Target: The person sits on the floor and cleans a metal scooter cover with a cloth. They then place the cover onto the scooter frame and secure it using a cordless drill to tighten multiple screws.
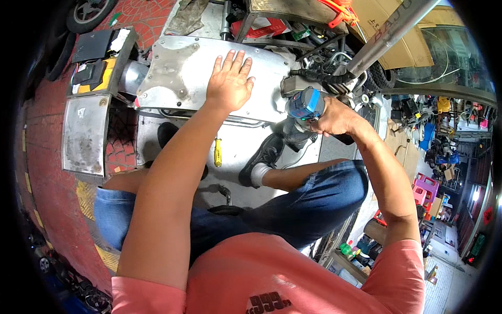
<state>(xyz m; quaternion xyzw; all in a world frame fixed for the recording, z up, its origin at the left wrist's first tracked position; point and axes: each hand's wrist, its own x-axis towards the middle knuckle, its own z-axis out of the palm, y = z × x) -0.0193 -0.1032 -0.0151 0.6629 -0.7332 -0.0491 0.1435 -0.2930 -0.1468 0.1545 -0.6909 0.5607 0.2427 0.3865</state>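
A long silver metal plate (pixel 193 68), with screws along its rim, forms the deck of what looks like an electric scooter. My left hand (pixel 230 81) lies flat on it, fingers spread, holding nothing. In my right hand (pixel 337 118) is a blue and black cordless power driver (pixel 306 103), its grip wrapped by my fingers. The driver is beside the deck's right end, near the scooter's stem (pixel 366 57). Its tip is not visible, so I cannot tell whether it touches a screw. A screwdriver with a yellow handle (pixel 218 153) lies between the deck and my legs.
A metal box (pixel 86 133) and an open compartment with black parts (pixel 94 65) adjoin the deck's left end. A workbench (pixel 293 10) stands beyond, with an orange tool (pixel 340 11) on top. Cardboard (pixel 397 31) leans at the far right. My shoe (pixel 265 157) rests near the deck.
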